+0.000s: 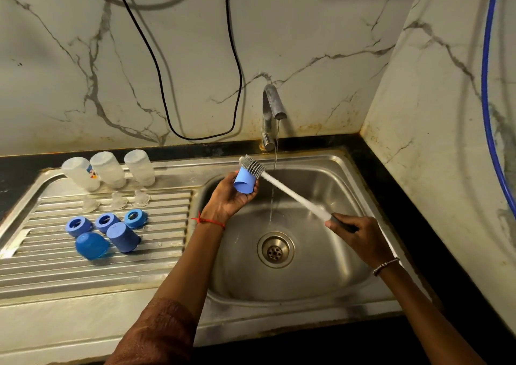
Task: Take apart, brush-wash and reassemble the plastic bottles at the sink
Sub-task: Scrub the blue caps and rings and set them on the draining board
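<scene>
My left hand grips a blue bottle cap over the sink basin. My right hand holds the dark handle of a long white bottle brush; its grey bristle head lies against the cap's top. Three clear bottle bodies stand upside down at the back of the draining board. Three clear teats sit in front of them. Three blue collar rings, a blue cap and a blue dome lid lie nearer to me.
The steel tap runs a thin stream of water into the basin, just right of the brush shaft. The drain sits in the basin's middle. A black cable loops down the marble wall, and a blue hose hangs at the right.
</scene>
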